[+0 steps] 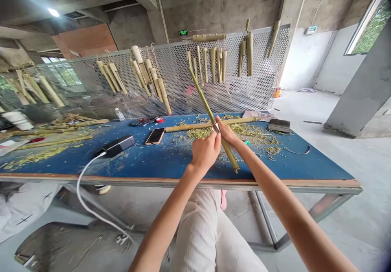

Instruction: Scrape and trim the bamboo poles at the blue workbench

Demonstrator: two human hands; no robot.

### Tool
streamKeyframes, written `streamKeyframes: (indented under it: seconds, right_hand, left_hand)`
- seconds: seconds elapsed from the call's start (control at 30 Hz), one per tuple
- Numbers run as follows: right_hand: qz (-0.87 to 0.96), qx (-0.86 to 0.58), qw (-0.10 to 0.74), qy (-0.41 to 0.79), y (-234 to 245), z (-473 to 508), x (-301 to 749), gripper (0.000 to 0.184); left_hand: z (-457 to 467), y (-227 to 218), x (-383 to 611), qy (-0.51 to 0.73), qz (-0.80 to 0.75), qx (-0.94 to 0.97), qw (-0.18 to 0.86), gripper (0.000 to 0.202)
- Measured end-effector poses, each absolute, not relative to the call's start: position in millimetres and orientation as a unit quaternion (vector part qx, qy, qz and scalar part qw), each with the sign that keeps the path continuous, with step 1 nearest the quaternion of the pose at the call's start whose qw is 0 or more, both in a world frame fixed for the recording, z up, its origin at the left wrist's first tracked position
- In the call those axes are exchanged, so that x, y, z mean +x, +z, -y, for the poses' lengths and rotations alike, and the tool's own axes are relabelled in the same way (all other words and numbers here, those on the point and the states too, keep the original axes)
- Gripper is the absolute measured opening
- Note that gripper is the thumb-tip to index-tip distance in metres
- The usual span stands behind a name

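My thin green bamboo stalk point(202, 95) slants upward, fingers of my left hand point(204, 152) and right hand point(227, 131) clenched around it, just past the blue table's point(183, 181) front edge.

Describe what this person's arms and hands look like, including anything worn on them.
Both arms are bare, with no sleeves in view. The left hand and the right hand wear no gloves, and no watch or bracelet shows at either wrist. Below them, the person wears loose off-white trousers.
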State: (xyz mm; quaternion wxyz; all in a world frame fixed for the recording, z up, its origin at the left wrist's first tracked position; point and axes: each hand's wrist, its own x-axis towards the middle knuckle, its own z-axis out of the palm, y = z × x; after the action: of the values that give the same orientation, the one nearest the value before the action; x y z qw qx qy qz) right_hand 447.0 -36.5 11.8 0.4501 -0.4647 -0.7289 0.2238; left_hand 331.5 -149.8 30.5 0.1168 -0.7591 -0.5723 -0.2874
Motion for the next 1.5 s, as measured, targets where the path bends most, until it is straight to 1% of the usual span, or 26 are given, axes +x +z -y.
streamKeyframes:
  seconds: [0.07,0.1,0.17,0.23,0.33,0.43,0.47,0.6,0.7,0.8,0.87,1.0,1.1,1.23,1.3,1.4,1.5]
  right_hand:
    - [0.717,-0.464,0.450,0.262,16,45,447,0.081]
    - [0.721,-0.463,0.445,0.261,19,49,447,0.078]
    - [0.740,-0.459,0.430,0.237,23,57,449,0.075]
    - [0.775,-0.454,0.398,0.185,26,62,451,0.072]
    - [0.827,-0.448,0.332,0.072,28,66,455,0.068]
    - [0.844,-0.448,0.296,-0.021,26,65,457,0.070]
    - [0.841,-0.454,0.291,-0.045,26,64,458,0.073]
    - [0.810,-0.497,0.286,-0.126,23,54,464,0.081]
    - [0.793,-0.507,0.298,-0.160,18,45,469,0.080]
    - [0.782,-0.511,0.314,-0.169,10,36,471,0.074]
    - [0.774,-0.528,0.306,-0.169,4,32,472,0.070]
    - [0.755,-0.563,0.289,-0.175,-2,27,476,0.067]
    - [0.740,-0.579,0.290,-0.183,-1,26,482,0.068]
    - [0.728,-0.596,0.286,-0.182,-2,27,490,0.068]
    - [0.721,-0.602,0.291,-0.182,-4,25,493,0.066]
    - [0.714,-0.602,0.307,-0.183,-9,22,496,0.065]
    - [0.715,-0.595,0.320,-0.178,-13,18,499,0.066]
  left_hand:
    - [147,39,313,-0.354,0.553,-0.732,0.183,0.035]
    - [143,43,303,-0.368,0.533,-0.730,0.216,0.034]
    - [131,51,285,-0.363,0.499,-0.740,0.268,0.046]
    - [117,59,270,-0.338,0.477,-0.755,0.297,0.053]
    - [99,73,252,-0.301,0.472,-0.766,0.314,0.048]
    - [87,80,237,-0.250,0.503,-0.771,0.299,0.034]
    - [85,79,233,-0.237,0.517,-0.772,0.284,0.033]
    - [81,56,224,-0.211,0.604,-0.729,0.242,0.046]
    - [79,32,230,-0.190,0.667,-0.682,0.230,0.046]
    - [74,16,243,-0.178,0.690,-0.667,0.219,0.048]
    - [69,9,248,-0.176,0.696,-0.664,0.208,0.049]
    - [63,4,239,-0.205,0.647,-0.706,0.201,0.031]
    - [64,3,223,-0.245,0.632,-0.698,0.230,0.028]
    - [66,1,209,-0.285,0.660,-0.644,0.262,0.032]
    - [64,-1,206,-0.293,0.676,-0.628,0.249,0.033]
    - [60,-5,203,-0.279,0.700,-0.621,0.217,0.029]
    - [59,-6,202,-0.240,0.733,-0.607,0.191,0.041]
